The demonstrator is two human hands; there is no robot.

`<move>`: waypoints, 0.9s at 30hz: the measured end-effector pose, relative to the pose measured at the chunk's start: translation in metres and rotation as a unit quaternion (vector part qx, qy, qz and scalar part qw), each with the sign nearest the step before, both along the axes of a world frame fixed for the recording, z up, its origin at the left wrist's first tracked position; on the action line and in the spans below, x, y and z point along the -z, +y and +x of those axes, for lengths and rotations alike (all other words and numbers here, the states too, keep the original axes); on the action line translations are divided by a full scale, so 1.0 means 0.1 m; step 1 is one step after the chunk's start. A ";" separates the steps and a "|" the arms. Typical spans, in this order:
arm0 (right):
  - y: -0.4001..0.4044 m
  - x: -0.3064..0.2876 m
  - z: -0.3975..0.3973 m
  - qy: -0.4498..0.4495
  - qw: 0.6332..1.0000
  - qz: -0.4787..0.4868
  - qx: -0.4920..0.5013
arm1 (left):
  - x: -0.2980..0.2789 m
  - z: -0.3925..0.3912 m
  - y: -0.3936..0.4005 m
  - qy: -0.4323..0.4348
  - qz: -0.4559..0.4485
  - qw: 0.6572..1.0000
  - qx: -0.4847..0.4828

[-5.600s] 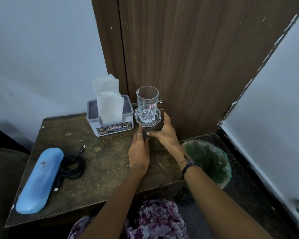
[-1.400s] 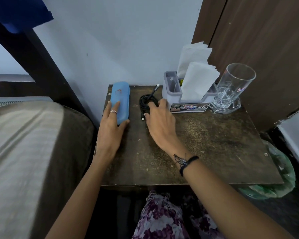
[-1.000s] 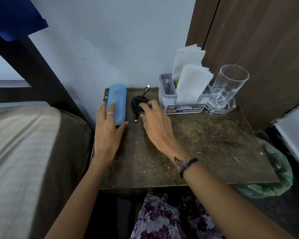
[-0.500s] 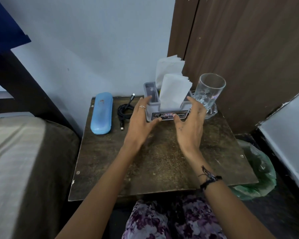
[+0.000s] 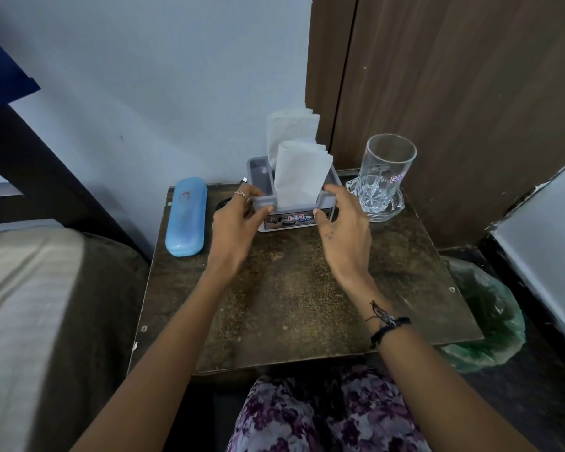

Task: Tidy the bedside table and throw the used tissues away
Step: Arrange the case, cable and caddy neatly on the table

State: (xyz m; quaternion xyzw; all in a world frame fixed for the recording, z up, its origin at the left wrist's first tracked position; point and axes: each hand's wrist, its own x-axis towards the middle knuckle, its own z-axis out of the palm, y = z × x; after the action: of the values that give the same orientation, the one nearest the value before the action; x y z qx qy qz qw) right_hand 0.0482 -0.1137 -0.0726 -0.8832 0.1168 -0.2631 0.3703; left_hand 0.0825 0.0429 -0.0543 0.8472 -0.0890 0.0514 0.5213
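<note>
A grey tissue holder (image 5: 261, 177) with white tissues (image 5: 299, 177) standing in it sits at the back of the dark wooden bedside table (image 5: 291, 298). My left hand (image 5: 235, 226) grips its left end, thumb on the front and fingers over the rim. My right hand (image 5: 344, 230) grips its right end the same way. A blue glasses case (image 5: 186, 216) lies at the table's back left. A black coiled cable (image 5: 224, 202) is mostly hidden behind my left hand. A clear glass (image 5: 387, 172) stands on a glass saucer (image 5: 397, 207) at the back right.
A bin lined with a green bag (image 5: 490, 324) stands on the floor right of the table. A bed (image 5: 30, 305) lies to the left. A brown wooden panel (image 5: 454, 93) rises behind the glass, with a pale wall behind the rest.
My hands left the glasses case and the cable and moved right. Half a second ago they were nearing the tissue holder; now both grip its ends.
</note>
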 end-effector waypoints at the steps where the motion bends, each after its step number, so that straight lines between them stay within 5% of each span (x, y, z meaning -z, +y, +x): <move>1: -0.01 -0.01 -0.01 0.002 1.000 -0.001 0.000 | -0.01 0.00 -0.01 0.006 -0.002 1.000 0.005; 6: -0.07 -0.06 -0.04 0.001 1.000 -0.026 -0.008 | -0.03 -0.04 -0.06 0.006 0.040 0.999 0.010; 11: -0.33 -0.02 -0.22 -0.083 0.993 0.025 0.083 | -0.08 -0.46 -0.29 -0.106 0.062 0.989 -0.087; 14: -0.57 0.08 -0.26 -0.102 0.967 0.140 0.189 | 0.04 -0.73 -0.59 -0.093 0.116 0.988 0.035; 20: -0.91 0.14 -0.06 0.020 0.934 0.267 0.236 | 0.27 -0.60 -1.30 0.010 0.144 0.974 0.173; 27: -1.06 0.16 0.02 0.111 0.956 0.160 0.219 | 0.37 -0.45 -1.67 0.017 0.171 0.974 0.150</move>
State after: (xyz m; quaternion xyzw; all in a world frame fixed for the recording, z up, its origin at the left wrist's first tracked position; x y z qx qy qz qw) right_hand 0.0505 -0.2199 -0.0883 -0.7886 0.3880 -0.2161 0.4252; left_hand 0.0374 -0.1240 -0.0909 0.9014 -0.2139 -0.0576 0.3721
